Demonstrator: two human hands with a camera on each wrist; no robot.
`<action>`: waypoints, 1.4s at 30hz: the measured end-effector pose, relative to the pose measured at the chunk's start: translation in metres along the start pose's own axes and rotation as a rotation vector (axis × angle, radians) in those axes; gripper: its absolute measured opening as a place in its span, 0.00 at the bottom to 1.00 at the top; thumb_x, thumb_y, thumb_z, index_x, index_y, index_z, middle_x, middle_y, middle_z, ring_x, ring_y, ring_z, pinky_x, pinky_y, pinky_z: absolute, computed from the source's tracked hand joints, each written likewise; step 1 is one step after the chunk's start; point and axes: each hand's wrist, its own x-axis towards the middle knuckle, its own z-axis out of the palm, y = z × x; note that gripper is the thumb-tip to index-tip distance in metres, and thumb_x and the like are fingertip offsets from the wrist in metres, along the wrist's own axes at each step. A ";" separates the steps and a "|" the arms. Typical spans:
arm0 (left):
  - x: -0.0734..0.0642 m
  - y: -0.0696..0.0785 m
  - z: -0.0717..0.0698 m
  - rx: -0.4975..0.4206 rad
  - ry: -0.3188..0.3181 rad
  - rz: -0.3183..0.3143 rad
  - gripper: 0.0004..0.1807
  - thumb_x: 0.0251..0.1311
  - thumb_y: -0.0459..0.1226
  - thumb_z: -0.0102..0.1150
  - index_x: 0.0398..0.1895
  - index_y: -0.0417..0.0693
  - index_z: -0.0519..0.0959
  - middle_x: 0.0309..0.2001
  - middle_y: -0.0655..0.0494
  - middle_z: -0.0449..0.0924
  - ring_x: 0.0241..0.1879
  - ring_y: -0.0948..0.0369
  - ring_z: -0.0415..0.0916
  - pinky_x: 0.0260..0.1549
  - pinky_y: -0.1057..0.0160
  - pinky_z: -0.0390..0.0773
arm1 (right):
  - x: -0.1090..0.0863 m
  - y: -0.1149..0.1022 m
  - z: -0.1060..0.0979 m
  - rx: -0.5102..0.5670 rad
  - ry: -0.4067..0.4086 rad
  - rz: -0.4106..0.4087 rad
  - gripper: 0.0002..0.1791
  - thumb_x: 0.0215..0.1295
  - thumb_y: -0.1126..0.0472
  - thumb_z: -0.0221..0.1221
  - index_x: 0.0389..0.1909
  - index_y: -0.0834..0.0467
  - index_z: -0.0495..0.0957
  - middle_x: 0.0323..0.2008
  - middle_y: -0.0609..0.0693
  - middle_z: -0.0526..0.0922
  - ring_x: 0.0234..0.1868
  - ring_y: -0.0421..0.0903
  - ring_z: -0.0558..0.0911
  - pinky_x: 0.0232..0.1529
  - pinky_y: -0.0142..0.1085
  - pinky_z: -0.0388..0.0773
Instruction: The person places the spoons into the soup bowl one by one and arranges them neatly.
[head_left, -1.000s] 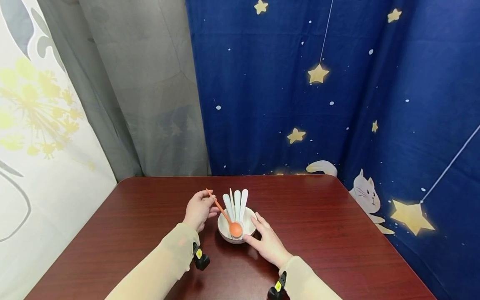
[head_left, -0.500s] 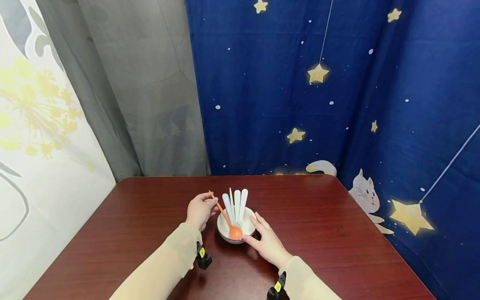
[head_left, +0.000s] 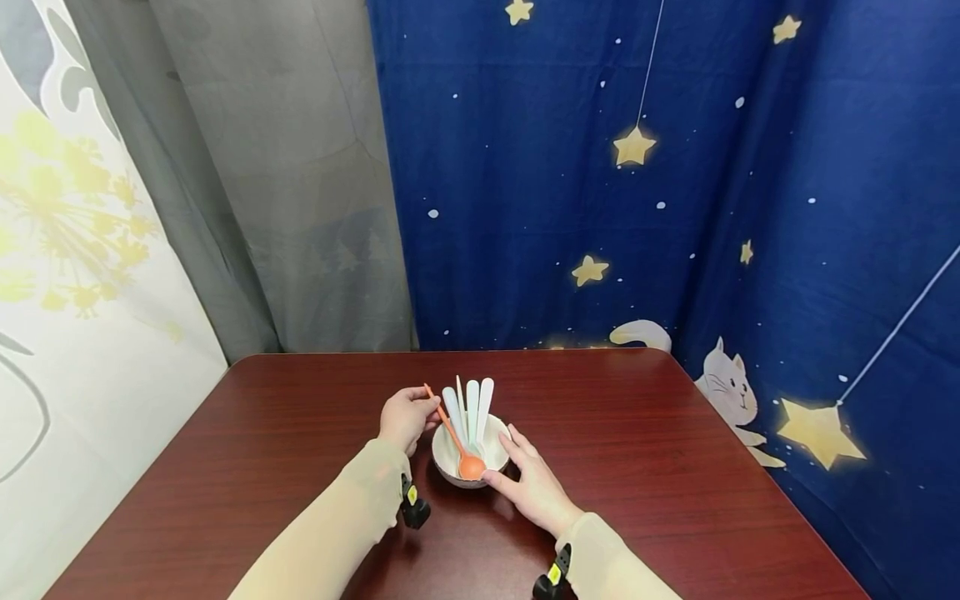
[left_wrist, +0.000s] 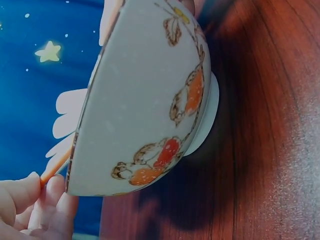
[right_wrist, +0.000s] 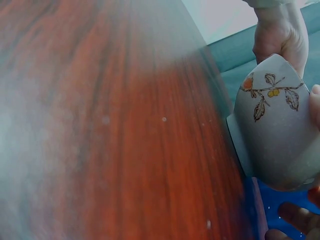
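Observation:
A white bowl (head_left: 444,457) sits on the table, its outer wall printed with leaves and birds in the left wrist view. My left hand (head_left: 406,419) pinches the upper handle of an orange spoon (head_left: 472,467) between thumb and fingers, beside the bowl's left rim. The spoon's round end lies inside the bowl near the front. Several pale utensil handles (head_left: 472,400) stand up out of the bowl, leaning on its far rim; their lower ends are partly hidden. My right hand (head_left: 536,483) holds the bowl's right side, thumb at the front rim and fingers along the right rim.
The dark red wooden table (head_left: 637,467) extends around the bowl. Behind it hang a grey curtain (head_left: 300,208) and a blue star-patterned curtain (head_left: 517,183). A black wrist camera (head_left: 415,504) sits under the left sleeve, close to the tabletop.
My left hand has moved a little to the right and slightly down with the orange spoon, whose handle now stands steeper beside the pale handles. The right hand and bowl have stayed nearly still.

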 end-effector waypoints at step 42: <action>0.008 -0.003 0.012 -0.008 -0.025 0.026 0.22 0.64 0.30 0.57 0.62 0.36 0.71 0.45 0.41 0.80 0.36 0.59 0.80 0.35 0.64 0.82 | 0.000 -0.002 -0.001 0.004 0.000 0.001 0.44 0.61 0.37 0.59 0.69 0.62 0.63 0.72 0.61 0.56 0.71 0.58 0.57 0.66 0.55 0.59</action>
